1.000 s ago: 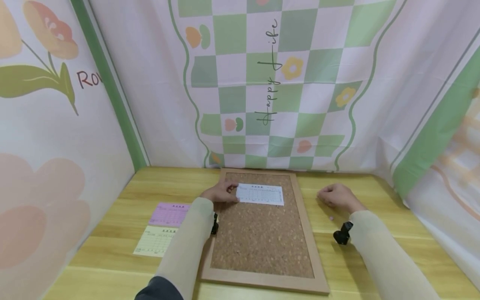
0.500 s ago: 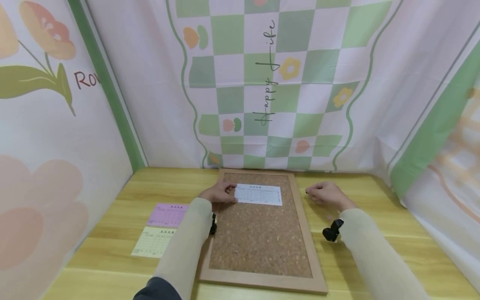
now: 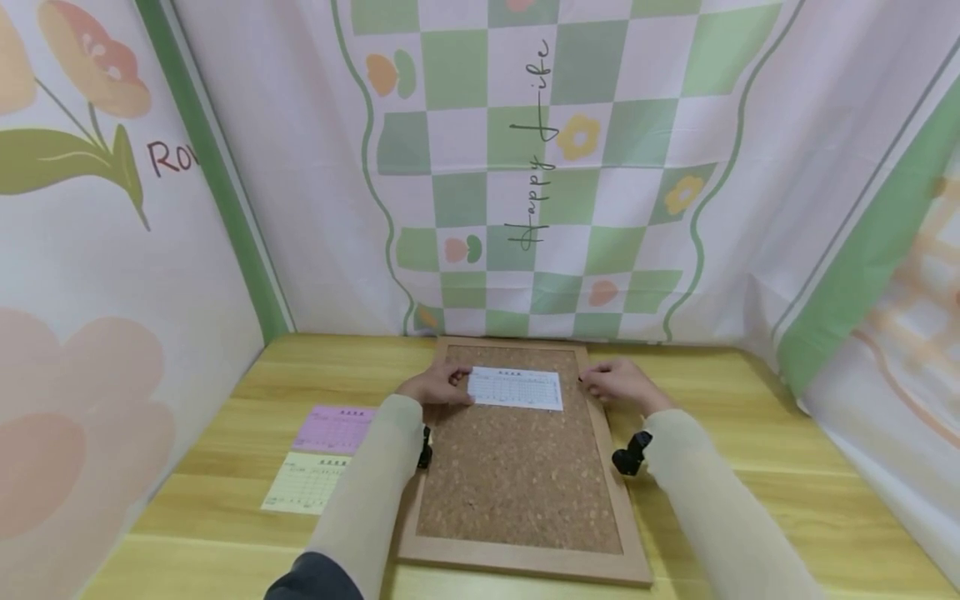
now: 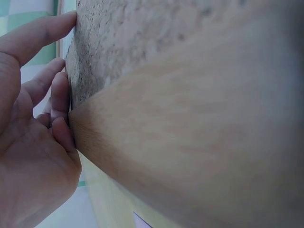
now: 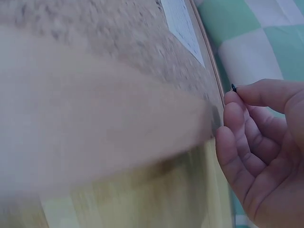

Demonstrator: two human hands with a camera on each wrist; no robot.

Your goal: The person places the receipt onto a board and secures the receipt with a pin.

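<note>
A wood-framed corkboard (image 3: 517,479) lies flat on the table, with a white printed slip (image 3: 515,390) across its upper part. My left hand (image 3: 437,387) rests at the slip's left edge, thumb and forefinger tips pressing it against the cork. The left wrist view has the other fingers loosely bent beside the wooden frame (image 4: 156,118). Over the board's right frame edge, my right hand (image 3: 621,383) pinches a small black pushpin (image 5: 233,88) between thumb and forefinger. Its tip shows past the fingertips, just right of the slip; the rest is hidden by the fingers.
Left of the board, a pink slip (image 3: 330,429) and a pale yellow slip (image 3: 303,483) lie on the wooden table (image 3: 202,467), partly covered by the left forearm. A patterned curtain (image 3: 517,192) hangs right behind the board's far edge.
My right hand has moved left from the bare table to the board's right edge, carrying the pushpin. The small pink object on the table is now hidden. My left hand stays on the slip.
</note>
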